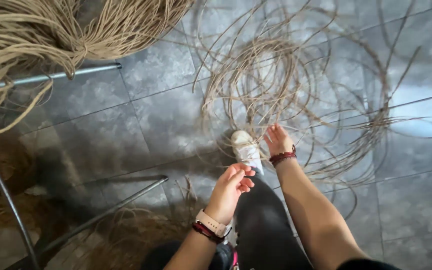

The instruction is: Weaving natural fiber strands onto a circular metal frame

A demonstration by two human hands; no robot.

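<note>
Two bare hands reach down over a grey tiled floor (151, 120), seen from above by the person's own head camera. The right hand (277, 140), with a dark red band at the wrist, stretches forward with fingers spread loosely and touches strands at the near edge of a loose coil of thin tan cane (296, 95); whether it pinches a strand cannot be told. The left hand (232, 187), wearing a pale-strapped watch and a red band, is held nearer the body with fingers curled together as if pinching something fine, though any strand between them is too thin to make out. Between the two hands a white shoe (246, 148) points forward at the end of a dark trouser leg (263, 225), its toe just inside the coil's near rim. The coil sprawls wide across the upper right, with stray ends reaching to the right edge. At the upper left a thick bundle of the same cane (51, 35) hangs over a grey metal rail (61, 75), and metal frame legs (101, 212) slant along the lower left. Bare floor lies open between bundle and coil.
</note>
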